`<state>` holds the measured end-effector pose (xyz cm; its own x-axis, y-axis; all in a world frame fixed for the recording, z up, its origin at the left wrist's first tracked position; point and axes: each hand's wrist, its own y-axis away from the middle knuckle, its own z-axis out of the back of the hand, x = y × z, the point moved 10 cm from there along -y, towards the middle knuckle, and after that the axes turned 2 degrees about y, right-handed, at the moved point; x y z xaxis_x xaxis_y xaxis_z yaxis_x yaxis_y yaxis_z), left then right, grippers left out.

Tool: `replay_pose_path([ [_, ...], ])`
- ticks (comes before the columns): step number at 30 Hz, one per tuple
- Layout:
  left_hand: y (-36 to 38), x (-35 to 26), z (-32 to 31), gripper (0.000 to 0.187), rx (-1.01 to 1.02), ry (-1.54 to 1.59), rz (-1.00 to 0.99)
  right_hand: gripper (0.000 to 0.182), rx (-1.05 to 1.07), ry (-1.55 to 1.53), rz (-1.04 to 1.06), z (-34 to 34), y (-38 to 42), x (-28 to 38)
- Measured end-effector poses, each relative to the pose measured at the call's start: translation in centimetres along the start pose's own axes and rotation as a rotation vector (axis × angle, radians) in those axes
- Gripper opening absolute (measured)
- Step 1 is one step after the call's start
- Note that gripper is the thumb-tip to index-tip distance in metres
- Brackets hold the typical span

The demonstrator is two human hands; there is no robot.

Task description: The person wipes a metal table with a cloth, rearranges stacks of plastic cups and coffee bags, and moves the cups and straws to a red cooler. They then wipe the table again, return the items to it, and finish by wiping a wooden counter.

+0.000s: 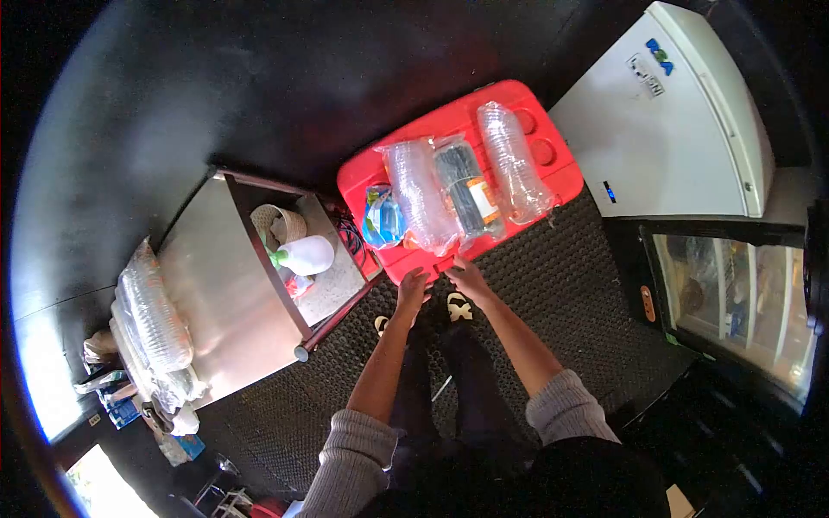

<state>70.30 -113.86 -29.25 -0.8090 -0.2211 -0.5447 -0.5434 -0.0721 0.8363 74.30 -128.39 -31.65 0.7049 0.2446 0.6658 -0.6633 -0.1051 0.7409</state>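
My left hand (413,292) is at the front edge of a red cooler lid (363,177), its fingers reaching forward. Beside it, my right hand (469,278) has its fingers stretched out near the same edge, just below the packages. Neither hand visibly holds anything. On the lid lie a clear sleeve of plastic cups (421,194), a pack of dark straw-like sticks with an orange and white label (466,190), and a blue plastic package (382,217). Farther right lies another clear sleeve of stacked plastic lids or cups (511,160).
Left stands a metal-topped table (229,285); its shelf holds a white bottle (306,255) and a woven basket (278,224). More bagged plastic cups (154,311) lie on top. Right are a white freezer (669,121) and a glass-door fridge (734,293). Black textured matting (561,293) covers the floor.
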Motion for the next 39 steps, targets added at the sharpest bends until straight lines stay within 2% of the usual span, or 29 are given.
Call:
replay_pose_path([
  [2, -0.1, -0.1, -0.4, 0.041, 0.024, 0.092, 0.008, 0.043, -0.054, -0.077, -0.030, -1.3, -2.7, -1.3],
  [4, 0.1, -0.1, -0.5, 0.040, 0.046, 0.178, 0.011, 0.047, -0.005, -0.376, -0.103, -3.4, -4.7, -2.5],
  [5, 0.0, 0.3, -0.3, 0.040, 0.043, 0.208, 0.042, 0.047, 0.003, -0.376, -0.111, -3.9, -5.1, -2.3],
  [7, 0.1, 0.4, 0.2, 0.039, 0.031, 0.244, 0.071, 0.046, -0.130, -0.447, -0.227, -3.6, -5.3, -3.1],
  [9, 0.4, 0.2, 0.9, 0.039, 0.022, 0.293, 0.054, 0.039, -0.163, -0.355, -0.196, -3.6, -5.5, -2.6],
  [11, 0.8, -0.3, 1.3, 0.038, 0.016, 0.330, 0.029, 0.026, -0.169, -0.086, -0.008, -3.1, -5.9, 0.0],
  [12, 1.0, -0.6, 1.3, 0.037, 0.016, 0.361, 0.008, 0.026, -0.168, -0.079, -0.002, -3.3, -5.8, 0.2],
  [14, 1.4, -1.0, 1.2, 0.037, 0.021, 0.403, -0.021, 0.020, -0.230, -0.106, 0.474, -3.3, -4.1, 5.3],
  [15, 1.6, -1.4, 1.1, 0.037, 0.023, 0.439, -0.043, 0.020, -0.229, -0.101, 0.482, -3.4, -3.3, 6.7],
  [17, 1.9, -1.9, 0.6, 0.037, 0.020, 0.460, -0.063, 0.018, -0.186, -0.319, 0.402, -3.1, -1.7, 8.7],
  [19, 2.2, -2.1, 0.2, 0.038, 0.015, 0.479, -0.079, 0.014, -0.233, -0.301, 0.386, -2.2, -0.7, 11.5],
  [21, 2.6, -2.5, -0.4, 0.037, 0.039, 0.508, -0.129, 0.011, -0.267, -0.357, 0.421, -1.3, -1.5, 12.4],
  [22, 2.8, -2.5, -0.6, 0.037, 0.041, 0.509, -0.134, 0.008, -0.227, -0.498, 0.459, -1.3, -3.5, 11.2],
  [25, 4.2, -3.7, -1.1, 0.037, 0.033, 0.535, -0.165, 0.005, -0.189, -0.672, 0.547, 0.8, -1.1, 15.5],
  [26, 4.8, -4.0, -1.1, 0.037, 0.025, 0.546, -0.161, 0.005, -0.184, -0.653, 0.549, 1.5, -1.6, 15.2],
  [28, 5.6, -4.3, -1.3, 0.037, 0.022, 0.557, -0.169, 0.007, -0.163, -0.555, 0.562, 3.1, 2.7, 18.0],
  [30, 5.9, -4.8, -1.8, 0.049, 0.047, 0.683, -0.176, 0.016, -0.142, -0.427, 0.571, 3.9, 5.7, 18.6],
  [31, 6.2, -5.5, -2.2, 0.049, 0.055, 0.686, -0.189, 0.016, -0.141, -0.424, 0.587, 4.7, 6.8, 18.1],
  [33, 6.7, -6.8, -4.0, 0.071, 0.128, 0.915, -0.096, 0.021, -0.004, -0.482, 0.523, 4.7, 8.9, 17.0],
  [34, 7.3, -8.9, -5.7, 0.092, 0.370, 0.885, -0.156, 0.023, 0.049, -0.546, 0.498, 4.7, 10.5, 16.7],
  [35, 7.3, -8.6, -6.6, 0.098, 0.354, 1.131, 0.002, 0.025, 0.101, -0.609, 0.471, 4.7, 13.0, 17.4],
  [37, 14.3, -15.9, -9.5, 0.098, 1.196, 1.225, -0.342, 0.028, 0.248, -0.561, 0.416, 4.3, 16.4, 16.9],
  [38, 10.3, -15.2, -7.2, 0.089, 0.524, 1.106, -0.404, 0.029, 0.313, -0.457, 0.382, 4.0, 17.6, 16.1],
  [39, 11.3, -17.2, -7.1, 0.080, 0.657, 1.256, -0.500, 0.028, 0.282, -0.458, 0.380, 3.7, 19.1, 16.0],
])
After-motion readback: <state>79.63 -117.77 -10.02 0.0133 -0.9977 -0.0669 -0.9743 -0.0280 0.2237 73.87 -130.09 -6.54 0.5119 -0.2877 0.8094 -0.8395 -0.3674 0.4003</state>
